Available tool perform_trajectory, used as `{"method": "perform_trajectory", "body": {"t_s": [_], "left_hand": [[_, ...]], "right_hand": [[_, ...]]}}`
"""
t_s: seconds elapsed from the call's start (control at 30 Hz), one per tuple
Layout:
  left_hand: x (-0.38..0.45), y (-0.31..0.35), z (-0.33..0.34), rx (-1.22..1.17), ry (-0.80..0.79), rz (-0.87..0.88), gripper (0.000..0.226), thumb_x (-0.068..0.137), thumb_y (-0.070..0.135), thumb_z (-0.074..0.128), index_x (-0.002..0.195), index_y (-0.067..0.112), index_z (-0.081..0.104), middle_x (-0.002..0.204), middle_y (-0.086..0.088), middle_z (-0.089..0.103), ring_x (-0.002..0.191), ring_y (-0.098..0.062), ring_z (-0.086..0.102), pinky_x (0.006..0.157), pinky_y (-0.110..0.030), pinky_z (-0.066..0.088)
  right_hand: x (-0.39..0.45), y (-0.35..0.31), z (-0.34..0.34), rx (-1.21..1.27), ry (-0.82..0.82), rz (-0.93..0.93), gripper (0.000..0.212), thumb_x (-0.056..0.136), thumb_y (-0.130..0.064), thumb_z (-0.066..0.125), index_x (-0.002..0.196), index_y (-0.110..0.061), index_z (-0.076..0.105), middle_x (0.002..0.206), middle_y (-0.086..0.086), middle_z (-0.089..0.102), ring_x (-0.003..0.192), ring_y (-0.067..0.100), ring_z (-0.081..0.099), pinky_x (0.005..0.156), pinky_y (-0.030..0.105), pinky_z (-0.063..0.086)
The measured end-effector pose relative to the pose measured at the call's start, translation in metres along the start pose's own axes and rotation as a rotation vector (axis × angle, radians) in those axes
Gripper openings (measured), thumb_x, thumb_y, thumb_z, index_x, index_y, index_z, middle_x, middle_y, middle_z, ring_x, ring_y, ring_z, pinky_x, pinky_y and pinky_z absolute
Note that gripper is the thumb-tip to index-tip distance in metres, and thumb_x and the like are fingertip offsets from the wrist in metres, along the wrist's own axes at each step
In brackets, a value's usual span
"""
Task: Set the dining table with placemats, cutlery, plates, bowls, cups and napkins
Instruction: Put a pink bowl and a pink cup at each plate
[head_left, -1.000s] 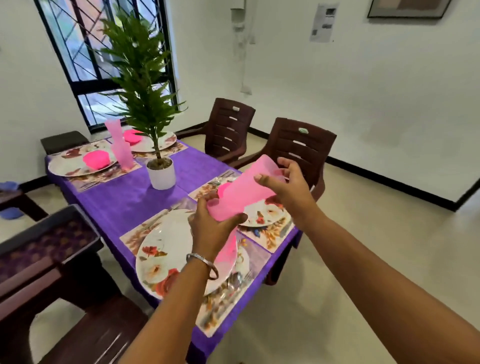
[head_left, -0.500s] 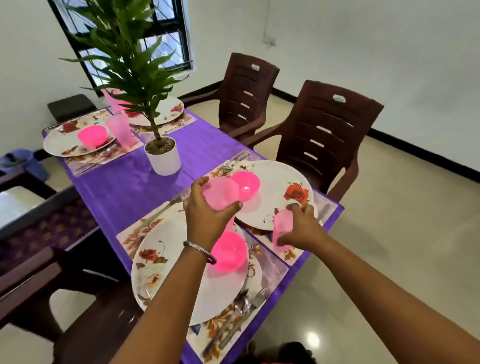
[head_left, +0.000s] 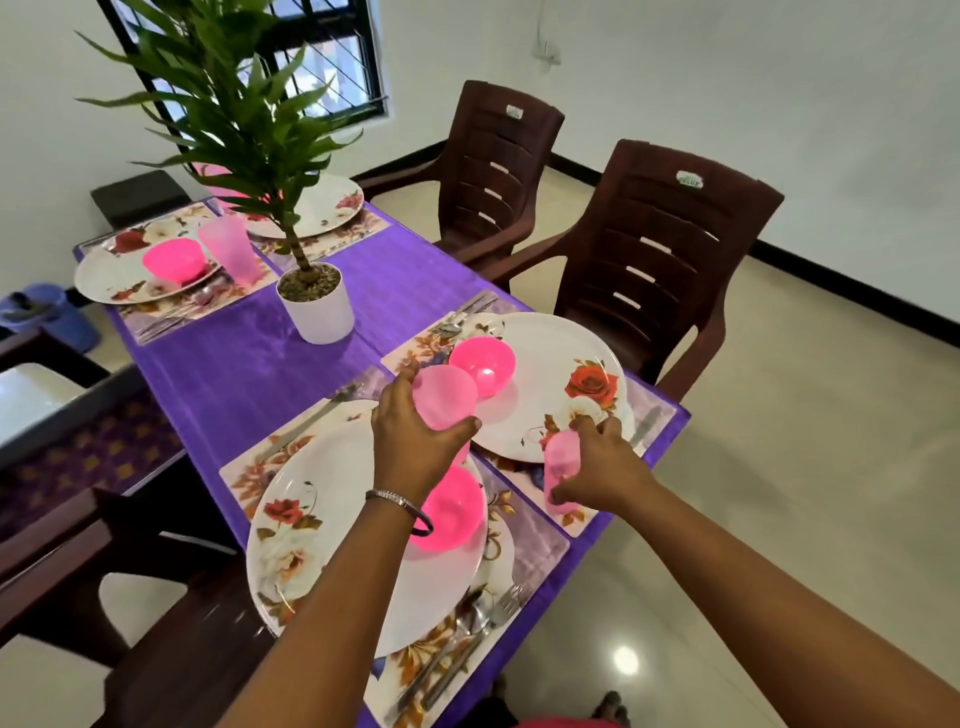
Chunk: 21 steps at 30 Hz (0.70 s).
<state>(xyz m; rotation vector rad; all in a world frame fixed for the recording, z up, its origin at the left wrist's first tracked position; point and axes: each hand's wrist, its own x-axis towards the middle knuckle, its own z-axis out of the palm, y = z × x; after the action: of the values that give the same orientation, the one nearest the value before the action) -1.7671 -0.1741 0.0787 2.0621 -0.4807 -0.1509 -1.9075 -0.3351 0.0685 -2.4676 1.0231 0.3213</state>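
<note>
Pink plastic cup (head_left: 444, 396) gripped in the left hand (head_left: 415, 441), fingers curled round its side, mouth tilted toward the camera, held above the near plate (head_left: 332, 525) and its pink bowl (head_left: 451, 508). Second pink cup (head_left: 562, 474) clasped from above by the right hand (head_left: 602, 470), base on or just over the floral placemat (head_left: 535, 483) beside the far plate (head_left: 558, 384). Purple tablecloth (head_left: 249, 374) beneath, white potted plant (head_left: 317, 304) at mid-table.
</note>
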Motion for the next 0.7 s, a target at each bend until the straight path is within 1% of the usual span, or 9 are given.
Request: {"method": "perform_trajectory", "body": {"t_s": [0.1,0.2,0.33,0.4,0.53,0.6,0.7], "left_hand": [[0.005,-0.002,0.000,0.006,0.009,-0.007,0.090,0.061,0.032,0.087,0.138,0.021,0.040,0.133,-0.003,0.048,0.121,-0.026,0.044,0.099,-0.050,0.043],[0.010,-0.004,0.000,0.002,0.022,-0.017,0.092,0.061,0.031,0.088,0.139,0.021,0.040,0.134,-0.004,0.048,0.122,-0.027,0.044,0.100,-0.051,0.043],[0.023,-0.009,-0.006,0.012,0.053,-0.033,0.090,0.063,0.027,0.087,0.140,0.019,0.040,0.135,-0.005,0.046,0.124,-0.026,0.042,0.102,-0.048,0.041],[0.034,-0.014,-0.011,0.014,0.081,-0.046,0.090,0.063,0.023,0.087,0.140,0.017,0.039,0.137,-0.008,0.044,0.125,-0.027,0.042,0.104,-0.046,0.039],[0.063,-0.028,-0.024,0.024,0.159,-0.098,0.090,0.064,0.018,0.086,0.141,0.012,0.038,0.139,-0.012,0.041,0.126,-0.031,0.042,0.104,-0.043,0.037],[0.079,-0.037,-0.029,0.029,0.193,-0.135,0.092,0.065,0.017,0.086,0.142,0.012,0.037,0.139,-0.013,0.040,0.126,-0.032,0.042,0.104,-0.043,0.037],[0.100,-0.052,-0.031,0.043,0.203,-0.178,0.094,0.065,0.016,0.087,0.143,0.012,0.035,0.140,-0.015,0.037,0.126,-0.034,0.041,0.104,-0.045,0.037]], "right_hand": [[0.001,-0.002,-0.003,-0.044,-0.036,0.009,0.108,0.062,-0.046,0.085,0.144,-0.019,0.021,0.144,0.014,0.027,0.127,0.034,0.043,0.098,0.040,0.045],[0.002,-0.008,-0.008,-0.117,-0.069,0.020,0.113,0.061,-0.054,0.083,0.146,-0.019,0.016,0.148,0.014,0.025,0.134,0.034,0.033,0.102,0.043,0.041],[0.008,-0.023,-0.022,-0.126,0.004,-0.027,0.112,0.063,-0.061,0.078,0.147,-0.019,0.016,0.153,0.013,0.020,0.140,0.036,0.021,0.107,0.048,0.034],[0.012,-0.034,-0.028,-0.105,0.042,-0.080,0.107,0.068,-0.059,0.075,0.147,-0.018,0.017,0.152,0.013,0.019,0.139,0.036,0.021,0.108,0.048,0.032],[0.025,-0.056,-0.033,-0.083,0.085,-0.161,0.095,0.075,-0.055,0.070,0.147,-0.017,0.020,0.148,0.013,0.026,0.136,0.034,0.026,0.104,0.044,0.034],[0.033,-0.063,-0.030,-0.083,0.093,-0.181,0.093,0.077,-0.056,0.069,0.147,-0.017,0.022,0.147,0.014,0.029,0.134,0.034,0.028,0.105,0.043,0.034],[0.044,-0.070,-0.024,-0.083,0.095,-0.194,0.087,0.079,-0.055,0.066,0.146,-0.017,0.025,0.146,0.013,0.032,0.133,0.033,0.030,0.105,0.042,0.034]]}}
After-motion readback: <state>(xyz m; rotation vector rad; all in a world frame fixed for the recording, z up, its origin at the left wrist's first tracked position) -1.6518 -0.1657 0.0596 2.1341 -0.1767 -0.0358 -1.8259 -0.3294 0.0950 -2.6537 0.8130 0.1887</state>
